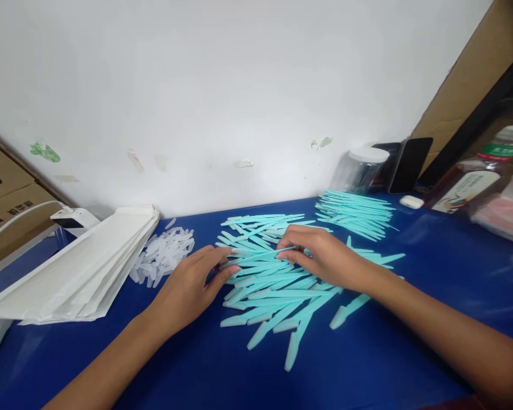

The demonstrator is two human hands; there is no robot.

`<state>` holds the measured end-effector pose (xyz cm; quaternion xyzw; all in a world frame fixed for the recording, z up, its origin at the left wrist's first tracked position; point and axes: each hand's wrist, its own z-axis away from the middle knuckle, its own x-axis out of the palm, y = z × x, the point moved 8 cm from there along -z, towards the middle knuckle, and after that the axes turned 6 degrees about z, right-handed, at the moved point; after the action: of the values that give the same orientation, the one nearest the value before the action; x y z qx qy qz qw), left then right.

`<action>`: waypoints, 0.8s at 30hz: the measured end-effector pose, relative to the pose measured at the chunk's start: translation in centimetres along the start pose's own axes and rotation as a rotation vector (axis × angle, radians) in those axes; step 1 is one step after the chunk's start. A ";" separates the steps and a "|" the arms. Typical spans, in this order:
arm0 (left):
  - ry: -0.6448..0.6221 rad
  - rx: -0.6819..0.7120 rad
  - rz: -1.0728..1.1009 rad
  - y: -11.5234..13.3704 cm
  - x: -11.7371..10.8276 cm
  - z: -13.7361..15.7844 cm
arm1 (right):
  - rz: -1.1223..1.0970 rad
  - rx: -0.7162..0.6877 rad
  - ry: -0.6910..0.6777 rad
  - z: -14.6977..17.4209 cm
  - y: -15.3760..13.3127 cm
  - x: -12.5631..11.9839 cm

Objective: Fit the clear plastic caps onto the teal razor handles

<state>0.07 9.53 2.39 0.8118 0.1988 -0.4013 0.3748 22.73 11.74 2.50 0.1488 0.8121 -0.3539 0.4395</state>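
Observation:
A loose pile of turquoise eyebrow razors lies on the blue tabletop, pale ends mostly toward the left and front. My right hand reaches over the pile, thumb and fingers pinched on the handle of one eyebrow razor. At that razor's left end, my left hand has its fingers and thumb curled around the blade end; the exact contact is partly hidden. Left of the pile is a heap of small translucent white blade caps. Behind on the right, more turquoise razors lie in a neater stack.
White paper envelopes are stacked at the left, beside a white device with a cable. A lidded clear jar, a dark phone, a white earbud case and a bottle stand or lie at the back right. A white wall rises behind.

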 end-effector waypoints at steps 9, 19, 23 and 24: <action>0.030 -0.087 0.223 0.2 -0.4 -0.4 | -0.017 -0.018 0.060 0.0 0.0 -0.5; -0.146 0.222 -0.048 2.9 1.3 0.0 | -0.025 -0.052 0.042 0.1 -1.2 -0.3; -0.063 0.255 -0.130 2.8 0.6 0.0 | -0.148 0.034 0.005 0.0 -0.2 -0.2; -0.052 0.261 -0.139 2.8 0.4 0.0 | -0.185 0.057 -0.004 -0.1 0.0 -0.4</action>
<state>2.04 7.79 3.31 0.8273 0.1911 -0.4694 0.2425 22.87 11.81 2.82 0.0849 0.8111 -0.4164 0.4020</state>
